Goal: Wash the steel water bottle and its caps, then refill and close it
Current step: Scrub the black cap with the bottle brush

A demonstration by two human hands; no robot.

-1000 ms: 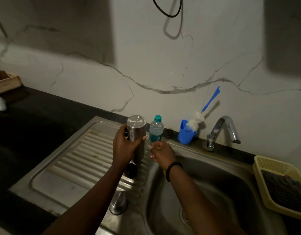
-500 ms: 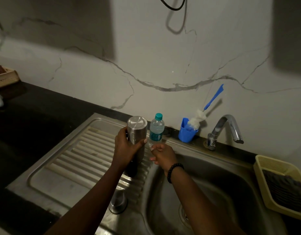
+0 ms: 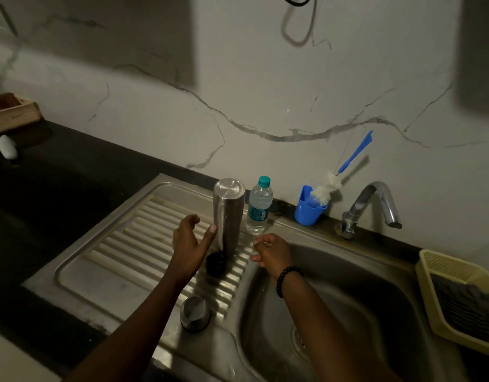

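Dim sink: we have just let go of the bottle [image 3: 228,216], upended on the drainer [image 3: 122,244].
Left hand [image 3: 188,244] spread wide beside bottle, right hand [image 3: 273,253] loosely curled, empty; caps [image 3: 216,264] [image 3: 195,312] wait nearby, refilling next.

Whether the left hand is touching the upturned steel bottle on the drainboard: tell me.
Cannot tell. In the head view the left hand is open beside the steel bottle, thumb tip at its side wall, but neither contact nor gap shows plainly.
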